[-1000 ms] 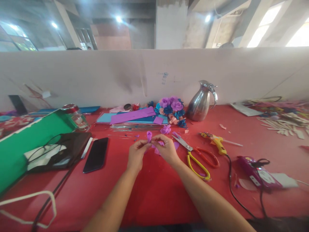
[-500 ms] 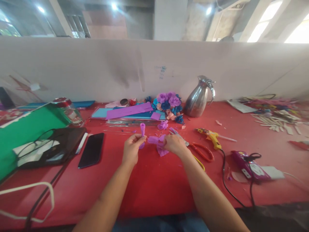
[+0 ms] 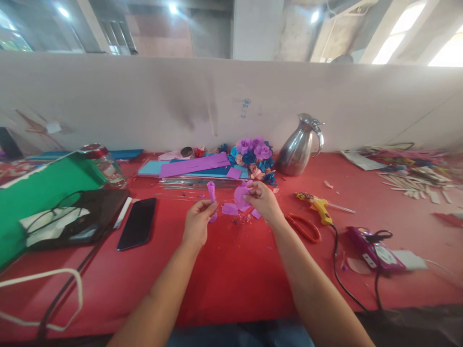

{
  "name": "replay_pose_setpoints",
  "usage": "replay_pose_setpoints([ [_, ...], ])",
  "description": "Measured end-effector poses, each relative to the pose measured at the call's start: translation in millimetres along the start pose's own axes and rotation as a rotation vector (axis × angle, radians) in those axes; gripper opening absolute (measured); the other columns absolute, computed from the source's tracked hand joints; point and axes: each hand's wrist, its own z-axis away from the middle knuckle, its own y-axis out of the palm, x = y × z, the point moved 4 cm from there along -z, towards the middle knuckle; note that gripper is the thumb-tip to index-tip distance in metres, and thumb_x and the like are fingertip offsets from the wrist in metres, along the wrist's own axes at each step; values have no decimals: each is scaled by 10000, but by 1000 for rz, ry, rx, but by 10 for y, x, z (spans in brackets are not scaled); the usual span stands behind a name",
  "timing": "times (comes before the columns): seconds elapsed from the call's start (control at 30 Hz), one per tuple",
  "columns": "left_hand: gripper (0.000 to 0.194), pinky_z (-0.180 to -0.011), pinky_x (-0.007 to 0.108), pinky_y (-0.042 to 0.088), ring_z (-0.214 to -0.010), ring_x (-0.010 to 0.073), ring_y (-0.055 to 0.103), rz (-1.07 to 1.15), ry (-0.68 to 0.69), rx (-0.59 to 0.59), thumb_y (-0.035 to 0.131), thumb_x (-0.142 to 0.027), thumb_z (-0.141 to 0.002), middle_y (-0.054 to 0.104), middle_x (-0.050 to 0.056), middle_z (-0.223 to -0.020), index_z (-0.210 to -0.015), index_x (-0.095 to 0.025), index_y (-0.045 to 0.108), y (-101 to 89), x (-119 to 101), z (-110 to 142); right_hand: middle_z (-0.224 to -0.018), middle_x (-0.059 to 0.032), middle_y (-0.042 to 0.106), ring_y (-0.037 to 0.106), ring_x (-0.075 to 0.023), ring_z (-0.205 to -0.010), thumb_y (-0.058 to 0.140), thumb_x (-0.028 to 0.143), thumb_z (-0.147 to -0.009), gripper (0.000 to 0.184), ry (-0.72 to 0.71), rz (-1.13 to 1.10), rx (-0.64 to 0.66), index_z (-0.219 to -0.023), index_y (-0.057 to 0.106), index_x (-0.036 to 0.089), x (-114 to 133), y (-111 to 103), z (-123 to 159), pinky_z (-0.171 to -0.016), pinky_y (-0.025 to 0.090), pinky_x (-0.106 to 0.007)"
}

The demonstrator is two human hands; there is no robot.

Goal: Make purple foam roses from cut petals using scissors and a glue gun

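Pinched in my left hand (image 3: pixel 198 221) is a rolled purple paper flower bud (image 3: pixel 211 191), upright, with some purple paper showing below the fingers. My right hand (image 3: pixel 263 201) is closed on the edge of a rounded purple paper petal (image 3: pixel 240 197), held up a little to the right of the bud. Under it lie purple paper pieces (image 3: pixel 229 209) and small scraps on the red table. Red-handled pliers (image 3: pixel 303 228) lie by my right forearm, their front part hidden behind the hand.
Behind my hands are purple paper strips (image 3: pixel 195 166), a heap of paper flowers (image 3: pixel 255 156) and a metal jug (image 3: pixel 298 147). A yellow glue gun (image 3: pixel 320 211) and a purple power strip (image 3: pixel 376 250) lie right. A phone (image 3: pixel 138 224) and a glass jar (image 3: pixel 108 168) are left.
My right hand has lifted a purple petal from the paper pieces, up and slightly right. My left hand stays nearly in place with the bud.
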Motion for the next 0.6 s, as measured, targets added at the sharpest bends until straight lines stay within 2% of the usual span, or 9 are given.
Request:
replay_pose_setpoints([
  [0.1,284,-520,206,389,-549,76,523,5,52,-35,850,-244,-455,600,-25,-603,-651,-160,663,-21,-38,-10,-690,31,636,612,-129,-604,619,205,-674,311,48,-24,93,-976,549,192,-75,149,25,-583,474,-238],
  [0.17,277,-531,203,395,-546,72,524,20,81,-51,846,-233,-457,607,-27,-603,-646,-157,658,-31,-69,-16,-785,-7,681,640,-142,-684,622,169,-684,281,53,142,122,-962,600,194,-105,161,27,-637,494,-251],
  [0.3,293,-537,202,399,-539,68,525,46,91,-75,846,-227,-443,623,-29,-619,-653,-151,656,-35,-106,-17,-896,-42,717,647,-173,-838,566,108,-731,202,5,666,-87,-858,688,206,-33,-115,-14,-769,477,-282],
  [0.33,294,-540,202,401,-540,68,528,48,89,-74,846,-227,-443,622,-30,-618,-653,-150,655,-31,-107,-14,-896,-42,722,645,-180,-851,557,116,-741,201,20,757,-103,-848,700,208,-13,-166,-16,-775,471,-283],
  [0.4,293,-551,203,407,-537,67,534,49,68,-54,845,-230,-448,620,-33,-607,-651,-149,651,-16,-95,-7,-900,-43,727,641,-194,-877,568,159,-747,192,51,883,-43,-855,718,215,8,-170,7,-776,462,-281],
  [0.5,296,-580,223,433,-547,83,561,49,-2,5,846,-232,-446,632,-24,-604,-641,-149,640,9,-45,0,-941,-72,723,610,-237,-969,606,207,-727,187,-3,1053,84,-870,727,212,38,-2,92,-830,436,-315],
  [0.6,306,-594,241,449,-563,105,584,24,-75,63,853,-232,-429,646,-3,-597,-623,-143,633,21,6,1,-935,-96,718,596,-251,-985,590,199,-738,168,-16,1144,110,-833,728,198,64,112,147,-841,418,-329],
])
